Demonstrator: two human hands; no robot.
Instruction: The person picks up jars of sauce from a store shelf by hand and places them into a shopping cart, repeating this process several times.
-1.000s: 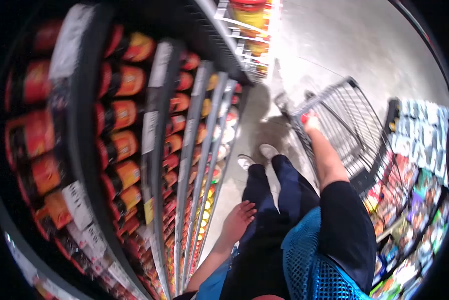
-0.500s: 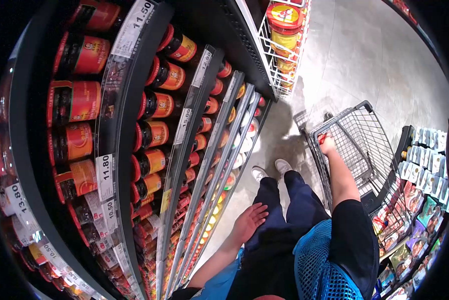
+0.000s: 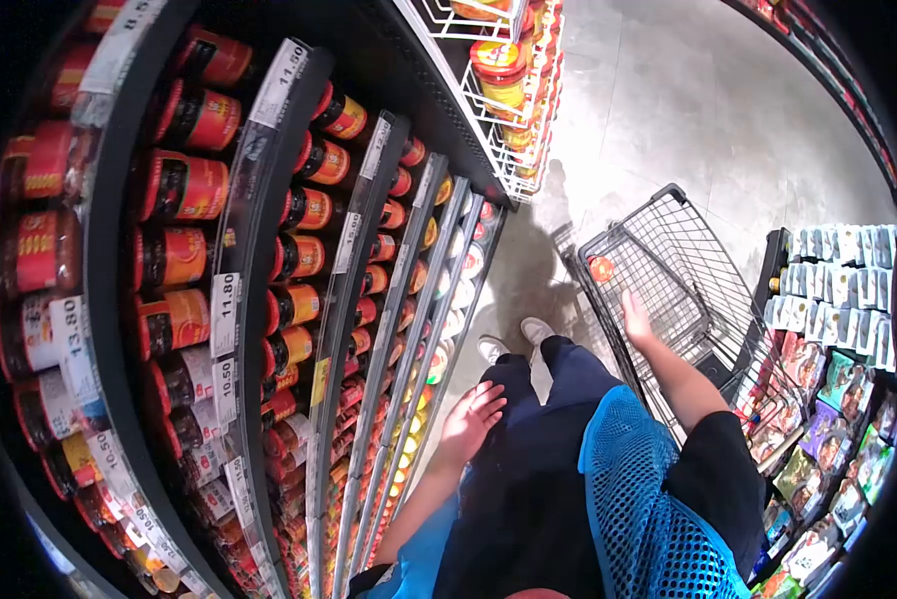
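– Right hand (image 3: 636, 321) moved since the earlier frame, head view: was on the round red item (image 3: 601, 269), now apart from it.
– Fingers?
– Straight out, gripping nothing. Touching the shopping cart (image 3: 706, 262) rail or just above it: can't tell.
– And the round red item?
– Within the shopping cart's outline, near the far-left corner. Too small to say what it is.
– Other side?
– Left hand (image 3: 471, 419): fingers loosely spread, empty, just beside the left trouser leg (image 3: 511, 379). Jars (image 3: 191, 187) fill the shelves on its left; one price tag (image 3: 226, 309) reads 11.80.
– Surroundings?
– Wire rack (image 3: 516, 165) of yellow-labelled jars (image 3: 498, 75) past the shelf end. Packets (image 3: 826, 439) in rows right of the shopping cart. White shoes on grey floor (image 3: 718, 100).
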